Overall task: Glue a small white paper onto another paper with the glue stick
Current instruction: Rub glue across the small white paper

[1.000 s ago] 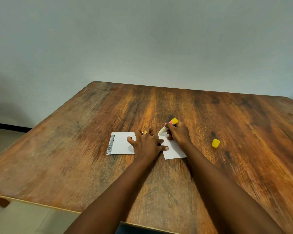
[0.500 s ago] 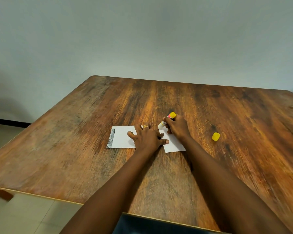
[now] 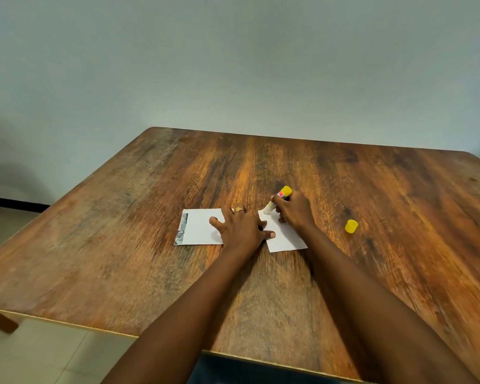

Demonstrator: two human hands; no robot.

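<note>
Your right hand (image 3: 294, 210) fingers hold the glue stick (image 3: 278, 200) on the small paper (image 3: 284, 234); your left hand (image 3: 241, 228) fingers spread wide, pressing it flat.

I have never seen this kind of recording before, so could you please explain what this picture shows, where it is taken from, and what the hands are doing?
There is no machine here: a camera worn on a person's head looks down at their two bare hands over a wooden table. The left hand lies flat, pressing down two white sheets: a paper with a printed strip and a small white paper. The right hand holds an open glue stick, tip down on the small paper's far corner. Its yellow cap lies apart to the right.
</note>
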